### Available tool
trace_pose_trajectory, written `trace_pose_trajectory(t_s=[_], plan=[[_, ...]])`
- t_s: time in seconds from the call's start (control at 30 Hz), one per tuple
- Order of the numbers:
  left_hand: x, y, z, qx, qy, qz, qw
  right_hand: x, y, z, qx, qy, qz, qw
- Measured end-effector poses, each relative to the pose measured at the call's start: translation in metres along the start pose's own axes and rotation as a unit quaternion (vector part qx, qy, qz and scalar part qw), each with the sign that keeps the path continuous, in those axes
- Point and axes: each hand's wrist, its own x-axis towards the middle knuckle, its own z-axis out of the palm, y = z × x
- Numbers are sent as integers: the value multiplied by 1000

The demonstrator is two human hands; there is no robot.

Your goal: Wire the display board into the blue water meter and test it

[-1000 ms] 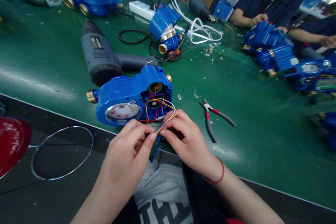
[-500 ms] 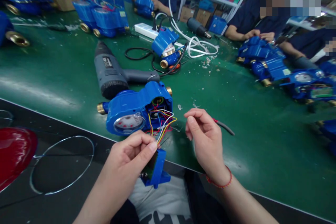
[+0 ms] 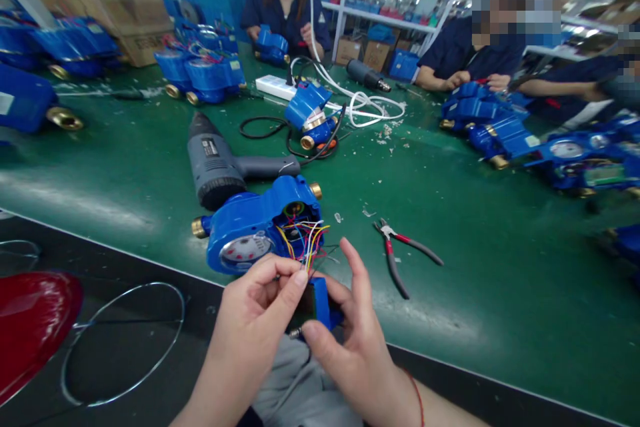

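A blue water meter [image 3: 250, 227] with brass ends lies on the green table [image 3: 475, 247] near its front edge, its housing open and coloured wires [image 3: 305, 243] spilling out. My left hand [image 3: 257, 307] pinches the ends of those wires. My right hand [image 3: 350, 340] grips a small blue module [image 3: 320, 301] with a circuit board, held just below the wires; its forefinger points up. Both hands are close together at the table's edge.
Red-handled pliers [image 3: 400, 253] lie right of my hands. A grey heat gun [image 3: 220, 163] lies behind the meter. Another meter [image 3: 313, 117] with black cable, a white power strip [image 3: 275, 87], and several blue meters sit further back. Other people work at the far side. A wire ring [image 3: 123, 343] lies left.
My right hand let go of the wires, moved out toward the pliers, then came back and took hold of the blue module. The view has tilted up.
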Motion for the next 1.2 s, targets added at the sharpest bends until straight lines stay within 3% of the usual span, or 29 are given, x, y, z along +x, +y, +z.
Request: trace_pose_trajectory(t_s=[0.1, 0.17, 0.37, 0.7, 0.87, 1.03, 1.2], plan=[[6, 6, -5, 110, 15, 89, 990, 5, -4, -4, -37, -5, -38, 999], [10, 10, -8, 143, -2, 103, 984, 8, -7, -6, -62, -16, -61, 996], [21, 23, -5, 52, -48, -4, 997, 14, -11, -12, -94, -26, -90, 991], [24, 21, -1, 0, -15, 1, 1000, 14, -11, -15, -98, -39, -124, 987], [26, 18, -6, -24, -24, 0, 999, 11, -6, -14, -65, -39, -98, 992], [23, 18, -11, -79, -68, -36, 994, 7, -1, -10, -1, -37, -50, 998], [18, 17, -15, -88, -71, -62, 992, 6, 1, -9, 40, -35, -24, 998]])
